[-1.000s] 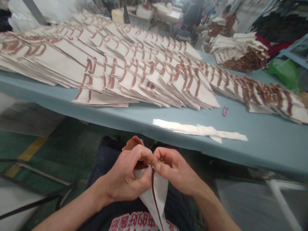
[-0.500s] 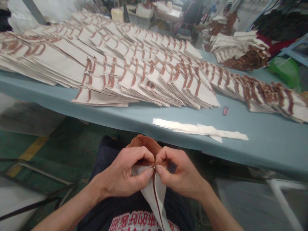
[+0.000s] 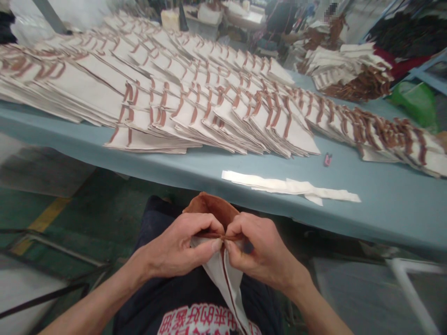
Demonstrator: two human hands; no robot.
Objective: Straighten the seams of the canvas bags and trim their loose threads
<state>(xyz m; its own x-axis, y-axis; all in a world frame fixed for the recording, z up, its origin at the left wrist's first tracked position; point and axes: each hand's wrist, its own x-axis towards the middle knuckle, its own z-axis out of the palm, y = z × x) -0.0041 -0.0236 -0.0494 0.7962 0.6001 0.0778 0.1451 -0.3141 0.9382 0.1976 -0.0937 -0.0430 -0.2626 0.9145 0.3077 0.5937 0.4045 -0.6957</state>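
Over my lap I hold a white fabric piece (image 3: pixel 218 267) with a brown inner side and a brown line down its length. My left hand (image 3: pixel 186 244) pinches its folded edge between thumb and fingertips. Right beside it, my right hand (image 3: pixel 260 249) pinches the same edge, so the fingertips of both hands almost meet. Above the fingers the brown part of the piece stands up as an open curve. Whatever lies between the fingertips is too small to make out.
A blue-green table (image 3: pixel 195 170) lies ahead, bearing many overlapping white pieces (image 3: pixel 206 111) with brown edges. Near its front edge are white strips (image 3: pixel 289 184) and a small pink item (image 3: pixel 327 159). A brown-and-white heap (image 3: pixel 352 70) and a green bag (image 3: pixel 414 102) stand far right.
Both hands stay pinched at the same spot on the fabric piece. The thumbs have shifted slightly upward, and the brown part has opened a little wider.
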